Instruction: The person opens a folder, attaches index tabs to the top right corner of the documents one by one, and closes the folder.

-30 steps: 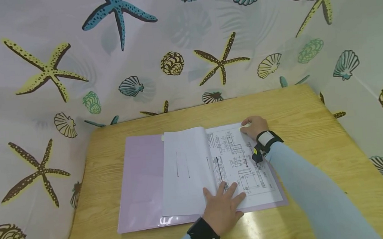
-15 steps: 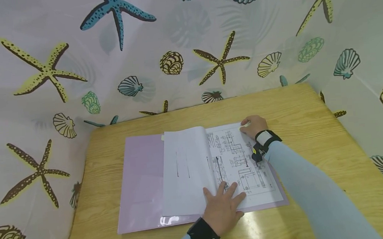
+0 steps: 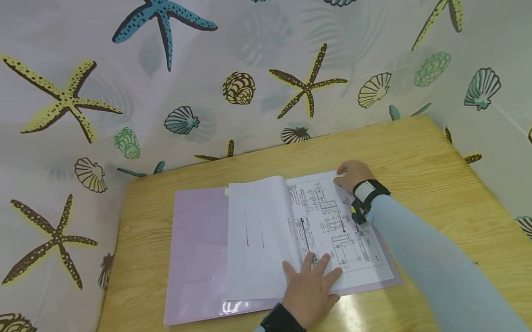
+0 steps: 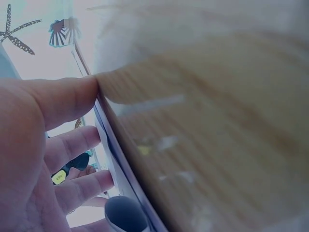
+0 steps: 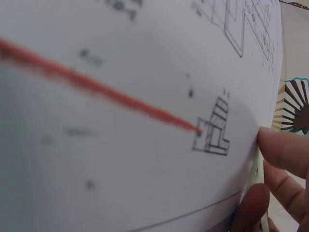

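Lying open on the wooden bench [image 3: 436,184], the lilac folder [image 3: 198,254] shows a blank turned page at left. Its near edge is pressed by the left hand [image 3: 310,287], fingers spread flat. Farther right, the right hand [image 3: 353,175] pinches the drawing sheet [image 3: 334,228] at its far corner.

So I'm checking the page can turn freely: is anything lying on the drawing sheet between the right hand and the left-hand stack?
Nothing loose lies on the white printed drawing sheet. Only the left hand rests flat on its near edge by the fold, and the right hand has its grip on the far right corner. The purple plastic folder lies open underneath.
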Motion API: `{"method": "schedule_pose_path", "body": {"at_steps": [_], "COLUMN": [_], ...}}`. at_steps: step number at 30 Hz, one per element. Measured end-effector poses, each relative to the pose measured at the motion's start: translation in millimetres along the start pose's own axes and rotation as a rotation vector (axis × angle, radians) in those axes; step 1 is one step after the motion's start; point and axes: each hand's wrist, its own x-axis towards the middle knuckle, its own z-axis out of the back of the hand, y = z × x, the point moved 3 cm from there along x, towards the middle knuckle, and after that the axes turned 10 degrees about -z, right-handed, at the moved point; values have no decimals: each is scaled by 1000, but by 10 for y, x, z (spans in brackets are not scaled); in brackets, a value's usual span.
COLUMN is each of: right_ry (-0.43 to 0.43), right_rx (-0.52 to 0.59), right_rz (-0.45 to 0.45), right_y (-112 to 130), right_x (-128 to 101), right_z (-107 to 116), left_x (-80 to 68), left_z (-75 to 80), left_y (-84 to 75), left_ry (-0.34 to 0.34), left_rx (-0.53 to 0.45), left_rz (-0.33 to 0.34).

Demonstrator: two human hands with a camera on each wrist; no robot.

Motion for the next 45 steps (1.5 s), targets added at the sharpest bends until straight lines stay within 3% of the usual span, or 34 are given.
{"method": "schedule_pose_path", "body": {"at_steps": [14,23,40,45], "right_ry": [-20,-120,-142,-105], "right_rx": [13,-197,-302,-336], "right_rz": [-23,-12,15,39], "right_y": [-116,13,-39,-36], "right_x": [-30,29,73,61], "right_z": [187,50,-57,-36], "left_x": [10,16,3,8], "left_z": [11,7,-8,-17], "left_y": [-3,0,-1,4], "left_ry": [11,-8,-4,2], "left_rx": [-38,-39,-31,-31], "left_rz": [-6,-6,-9,-6]}}
